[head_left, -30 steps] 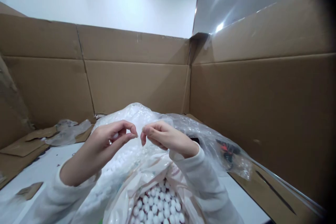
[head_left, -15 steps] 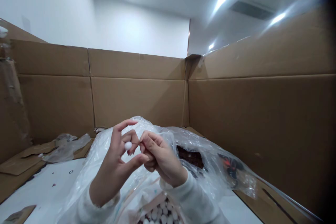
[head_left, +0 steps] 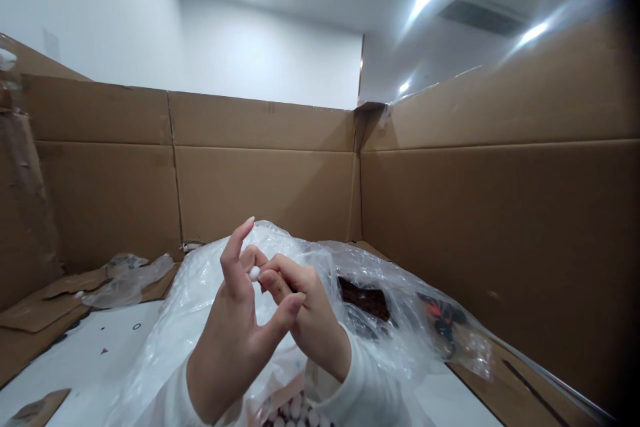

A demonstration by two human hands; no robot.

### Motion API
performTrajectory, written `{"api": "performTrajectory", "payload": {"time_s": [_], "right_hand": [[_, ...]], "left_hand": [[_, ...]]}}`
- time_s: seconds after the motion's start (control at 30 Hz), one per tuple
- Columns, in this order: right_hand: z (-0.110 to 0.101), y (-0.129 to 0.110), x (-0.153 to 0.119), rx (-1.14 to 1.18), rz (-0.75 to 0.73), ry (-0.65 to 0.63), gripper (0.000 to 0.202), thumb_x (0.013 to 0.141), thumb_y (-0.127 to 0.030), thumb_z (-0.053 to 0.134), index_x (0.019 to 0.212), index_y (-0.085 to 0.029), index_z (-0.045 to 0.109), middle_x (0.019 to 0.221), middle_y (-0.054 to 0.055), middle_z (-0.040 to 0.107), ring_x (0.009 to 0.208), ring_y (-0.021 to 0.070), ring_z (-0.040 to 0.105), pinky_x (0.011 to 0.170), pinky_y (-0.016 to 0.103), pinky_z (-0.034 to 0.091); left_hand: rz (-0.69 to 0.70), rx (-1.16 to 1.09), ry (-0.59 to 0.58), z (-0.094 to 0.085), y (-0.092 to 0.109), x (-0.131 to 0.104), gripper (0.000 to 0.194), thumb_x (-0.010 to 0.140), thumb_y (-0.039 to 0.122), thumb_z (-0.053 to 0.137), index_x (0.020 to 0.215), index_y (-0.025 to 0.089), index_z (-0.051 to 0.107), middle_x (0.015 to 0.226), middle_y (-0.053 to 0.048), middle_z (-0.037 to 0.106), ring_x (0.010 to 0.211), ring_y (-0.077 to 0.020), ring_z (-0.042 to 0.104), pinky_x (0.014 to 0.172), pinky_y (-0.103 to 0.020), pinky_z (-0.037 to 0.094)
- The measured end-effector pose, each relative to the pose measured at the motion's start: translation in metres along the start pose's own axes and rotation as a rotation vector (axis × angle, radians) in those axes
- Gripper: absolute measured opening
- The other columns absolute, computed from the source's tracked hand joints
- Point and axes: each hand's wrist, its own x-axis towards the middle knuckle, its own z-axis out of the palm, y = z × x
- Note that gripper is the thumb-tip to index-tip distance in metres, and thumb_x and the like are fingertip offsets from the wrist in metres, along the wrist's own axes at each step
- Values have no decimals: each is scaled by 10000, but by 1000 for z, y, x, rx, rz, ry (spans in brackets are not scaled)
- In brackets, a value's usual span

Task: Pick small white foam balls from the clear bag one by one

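Observation:
A small white egg-shaped ball [head_left: 255,273] sits at the curled middle finger of my left hand [head_left: 230,327]. That hand keeps its index finger raised and its thumb stretched out to the right, while the other fingers fold in around the ball. My right hand [head_left: 305,307] is closed in a pinch, its fingertips meeting the ball's right side. Its lower fingers are partly covered by my left thumb. Under my wrists, an open plastic bag [head_left: 280,390] holds many similar white balls [head_left: 296,407], partly hidden by the right sleeve.
Crumpled clear plastic sheeting [head_left: 195,293] spreads beneath and behind my hands. To the right, a dark brown item [head_left: 365,298] and a black-and-red item [head_left: 440,320] lie among the plastic. Tall cardboard walls [head_left: 265,193] stand behind and at the sides. A clear bag [head_left: 127,287] lies left.
My right fingers have moved from a thin strand beside the ball up to the ball itself. My left index finger has straightened upward, and both hands have drawn closer together.

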Motion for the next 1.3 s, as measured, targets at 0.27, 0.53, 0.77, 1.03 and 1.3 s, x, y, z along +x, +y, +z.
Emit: {"api": "performTrajectory", "payload": {"time_s": [0.27,0.53,0.77,1.03,1.3], "right_hand": [[8,2,0,265,84,43,214,789,-330,514,687,-200,379,699,-22,490,623,97,477,572,228,368],[11,6,-3,374,59,56,142,827,-284,470,761,-210,369,676,-37,516,620,86,491,595,220,380],[13,7,-6,327,73,64,134,852,-315,427,798,-218,353,668,-42,520,596,86,498,559,216,373],[14,3,-6,368,83,66,168,833,-319,470,822,-228,329,647,-57,517,602,76,481,548,193,353],[10,-4,-6,1056,460,-50,247,859,-442,365,765,-214,387,444,-115,178,366,41,77,324,139,81]], "left_hand": [[55,84,88,10,-1,-4,700,812,287,480,1343,221,29,842,-22,472,698,-164,537,705,-383,486],[99,103,126,10,-1,-6,650,829,207,427,1344,211,31,854,-33,456,707,-155,521,697,-364,476],[145,85,145,13,-2,-6,619,855,183,365,1353,209,-2,793,-16,442,677,-151,512,649,-341,470],[166,57,133,15,-4,-6,620,868,177,332,1361,235,-41,796,-17,463,617,-141,498,605,-323,458],[41,27,205,-11,-5,7,507,882,195,333,1330,249,103,718,14,461,664,-144,496,650,-300,433]]}}
